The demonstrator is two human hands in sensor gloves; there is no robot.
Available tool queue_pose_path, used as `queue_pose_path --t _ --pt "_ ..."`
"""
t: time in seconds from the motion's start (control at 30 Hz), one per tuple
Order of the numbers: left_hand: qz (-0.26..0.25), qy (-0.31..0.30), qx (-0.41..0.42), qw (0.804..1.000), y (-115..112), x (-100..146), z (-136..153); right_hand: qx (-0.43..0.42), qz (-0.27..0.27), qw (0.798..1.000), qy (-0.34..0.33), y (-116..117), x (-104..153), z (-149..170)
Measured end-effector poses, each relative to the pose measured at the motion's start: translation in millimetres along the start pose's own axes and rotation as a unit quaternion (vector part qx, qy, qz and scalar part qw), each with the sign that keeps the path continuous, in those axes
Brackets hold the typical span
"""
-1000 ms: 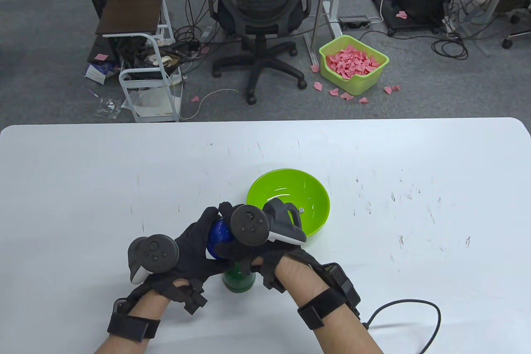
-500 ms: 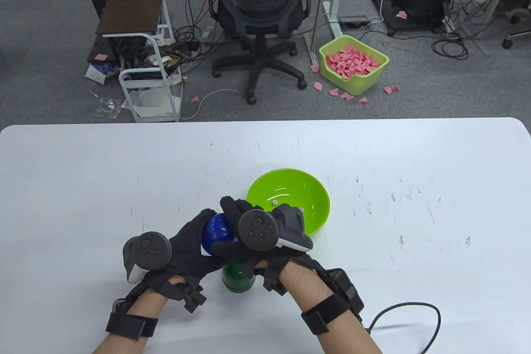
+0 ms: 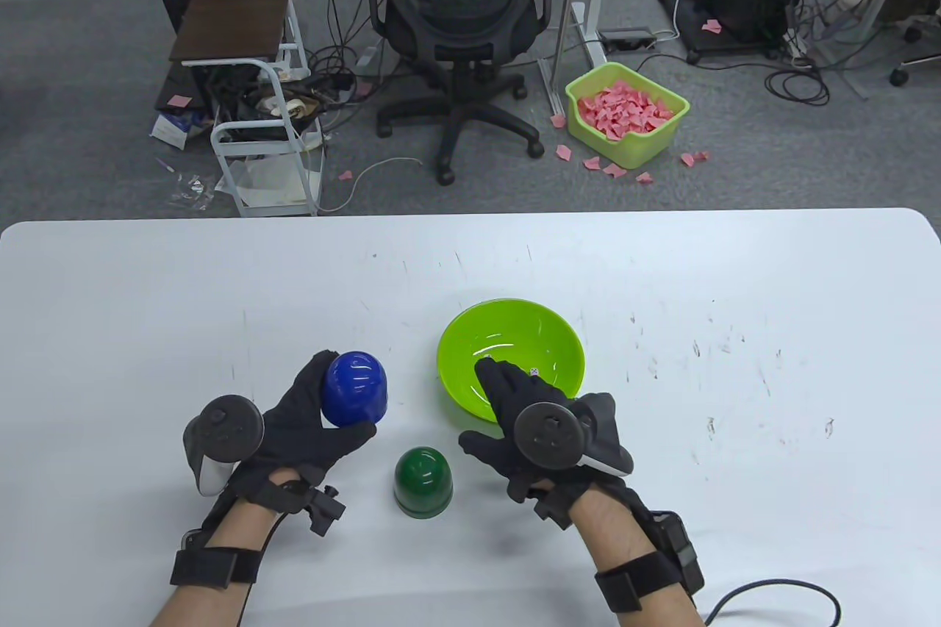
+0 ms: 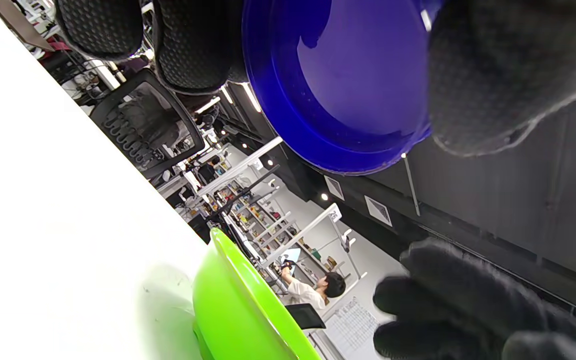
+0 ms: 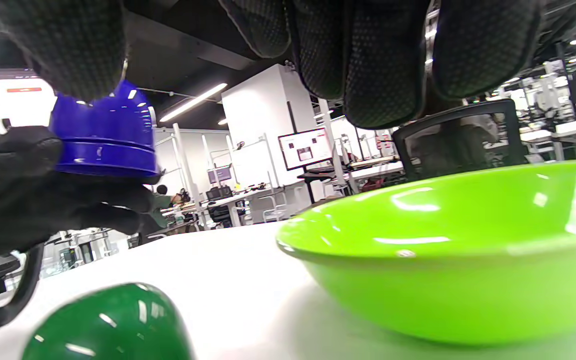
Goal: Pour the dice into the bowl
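My left hand [image 3: 309, 421] grips a blue dome-shaped dice cup [image 3: 355, 389], mouth down, held above the table left of the bowl; the left wrist view looks up into its inside [image 4: 348, 85]. The lime green bowl [image 3: 470, 333] sits mid-table with small white dice [image 3: 534, 371] inside. My right hand [image 3: 507, 414] is open and empty, fingers spread over the bowl's near rim. A green dome cup [image 3: 423, 481] stands mouth down on the table between my hands. It also shows in the right wrist view [image 5: 108, 325], with the bowl [image 5: 448, 260] and blue cup [image 5: 103, 135].
The white table [image 3: 735, 289] has scuff marks on its right side. A black cable [image 3: 779, 594] trails from my right wrist at the near edge. Beyond the far edge stand an office chair [image 3: 459, 17] and a green bin of pink scraps [image 3: 625, 112].
My hands have separated. The left hand has carried the blue cup to the left, off the green cup. The right hand has let go and moved right, opening near the bowl.
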State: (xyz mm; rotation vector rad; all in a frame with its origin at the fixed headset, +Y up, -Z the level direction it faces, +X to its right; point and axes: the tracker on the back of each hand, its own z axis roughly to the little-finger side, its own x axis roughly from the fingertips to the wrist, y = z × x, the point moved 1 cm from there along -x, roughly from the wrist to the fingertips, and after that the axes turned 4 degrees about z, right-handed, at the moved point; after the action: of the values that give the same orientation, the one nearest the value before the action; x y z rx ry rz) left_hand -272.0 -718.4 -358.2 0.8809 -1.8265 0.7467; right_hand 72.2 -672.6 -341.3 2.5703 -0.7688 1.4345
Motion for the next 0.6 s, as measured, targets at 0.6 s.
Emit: queue_pose_path --t 0.6 --pt "-0.013 0.025 0.006 1.000 4.9 2.9 9.2 -0.070 0.040 0.997 0.015 2.3 32.8 35.8"
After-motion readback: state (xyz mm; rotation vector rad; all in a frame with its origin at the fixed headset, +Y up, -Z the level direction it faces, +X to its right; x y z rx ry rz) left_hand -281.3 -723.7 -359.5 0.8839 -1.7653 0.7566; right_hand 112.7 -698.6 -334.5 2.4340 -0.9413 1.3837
